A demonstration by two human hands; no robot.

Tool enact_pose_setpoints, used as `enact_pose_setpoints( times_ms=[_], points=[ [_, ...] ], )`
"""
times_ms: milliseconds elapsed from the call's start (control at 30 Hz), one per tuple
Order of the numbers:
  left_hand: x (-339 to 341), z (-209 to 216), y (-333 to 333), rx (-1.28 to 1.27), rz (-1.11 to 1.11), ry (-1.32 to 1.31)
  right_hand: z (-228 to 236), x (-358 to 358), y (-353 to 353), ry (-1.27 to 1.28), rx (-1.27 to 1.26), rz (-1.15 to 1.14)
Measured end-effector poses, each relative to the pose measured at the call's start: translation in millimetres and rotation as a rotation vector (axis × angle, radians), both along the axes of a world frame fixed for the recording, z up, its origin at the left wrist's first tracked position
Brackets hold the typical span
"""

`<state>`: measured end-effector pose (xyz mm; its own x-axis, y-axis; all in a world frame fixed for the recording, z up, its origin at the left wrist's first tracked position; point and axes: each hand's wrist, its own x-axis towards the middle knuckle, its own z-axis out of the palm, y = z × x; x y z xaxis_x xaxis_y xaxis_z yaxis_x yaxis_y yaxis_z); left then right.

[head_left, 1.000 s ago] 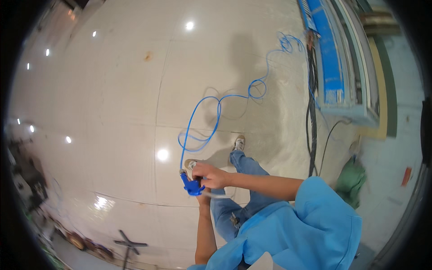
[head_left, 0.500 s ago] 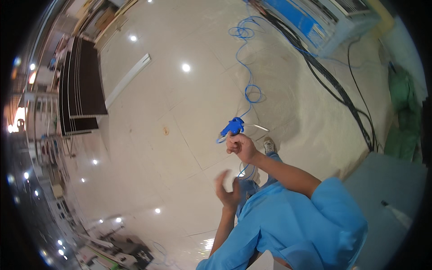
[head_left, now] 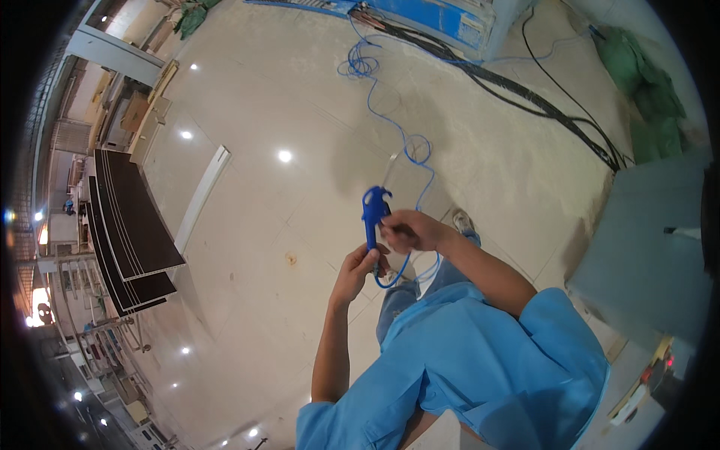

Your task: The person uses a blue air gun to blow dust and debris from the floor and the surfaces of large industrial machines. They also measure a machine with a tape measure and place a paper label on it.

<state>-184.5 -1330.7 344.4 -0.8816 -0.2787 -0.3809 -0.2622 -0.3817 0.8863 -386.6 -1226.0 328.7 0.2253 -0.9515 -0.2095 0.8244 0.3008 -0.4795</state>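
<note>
A blue air blow gun (head_left: pixel 373 211) stands upright in front of me, its thin metal nozzle pointing away toward the floor ahead. My left hand (head_left: pixel 355 271) is closed around the lower end of its handle, near the hose fitting. My right hand (head_left: pixel 411 231) meets the gun from the right, fingers curled against the trigger side and somewhat blurred. From the bottom of the handle a thin blue air hose (head_left: pixel 390 285) bends round to the right, and its loops continue over the floor to a tangled coil (head_left: pixel 361 64) farther off.
Thick black cables (head_left: pixel 525 101) cross the floor at the far right, beside a blue and grey machine (head_left: pixel 435 19). Dark panels (head_left: pixel 135 217) and a long white strip (head_left: pixel 201 201) lie to the left. A grey cabinet-like surface (head_left: pixel 637 247) stands close on my right.
My left hand has risen and taken hold of the blow gun's handle. The gun has turned from slanting sideways to upright, its nozzle swinging from right to ahead. My view has shifted.
</note>
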Motion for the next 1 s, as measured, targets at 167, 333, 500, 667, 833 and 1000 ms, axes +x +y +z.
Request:
enact_pose_setpoints(
  times_ms=[167,333,500,667,833,1000],
  points=[
    [61,-55,29,-0.049,0.330,-0.398,-60,123,-21,1.065,0.301,-0.080],
    [115,-129,36,0.393,0.242,-0.466,-138,198,-24,0.713,0.648,0.269],
    [157,-162,66,0.803,0.285,-0.511,-193,227,-17,1.232,0.706,0.119],
    [179,-173,99,0.496,-0.045,-0.752,-241,180,4,1.313,0.833,0.037],
    [191,-182,57,0.219,-0.022,-0.710,-257,124,41,1.482,0.873,0.086],
    [208,-187,1,0.087,0.091,-0.804,-264,88,118,1.629,1.022,0.379]
  ],
)
